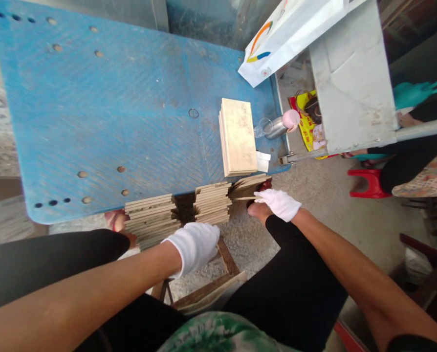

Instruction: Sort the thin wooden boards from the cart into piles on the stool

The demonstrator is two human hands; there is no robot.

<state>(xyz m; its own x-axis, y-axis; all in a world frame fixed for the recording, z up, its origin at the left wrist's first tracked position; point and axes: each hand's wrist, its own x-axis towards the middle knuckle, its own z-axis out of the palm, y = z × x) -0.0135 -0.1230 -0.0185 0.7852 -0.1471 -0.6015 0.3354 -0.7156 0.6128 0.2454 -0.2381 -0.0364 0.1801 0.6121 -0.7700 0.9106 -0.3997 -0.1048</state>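
Note:
My left hand [194, 245], in a white glove, hangs curled just below the middle stack of thin wooden boards [211, 202], fingers bent, with nothing visible in them. In a matching white glove, my right hand [279, 202] pinches the edge of one thin board [245, 197] at the slanted right pile of boards [248, 186]. Another stack of boards [151, 220] stands to the left. On the blue work table [104, 112] lies a neat pile of pale boards [237, 137].
A metal flask with a pink cap [280, 125] and a small white item [263, 161] lie at the table's right edge. A white bag [288, 34] hangs above. A grey panel [352, 83], a red stool [368, 185] and a seated person [416, 161] are at right. A wooden frame [214, 283] lies below.

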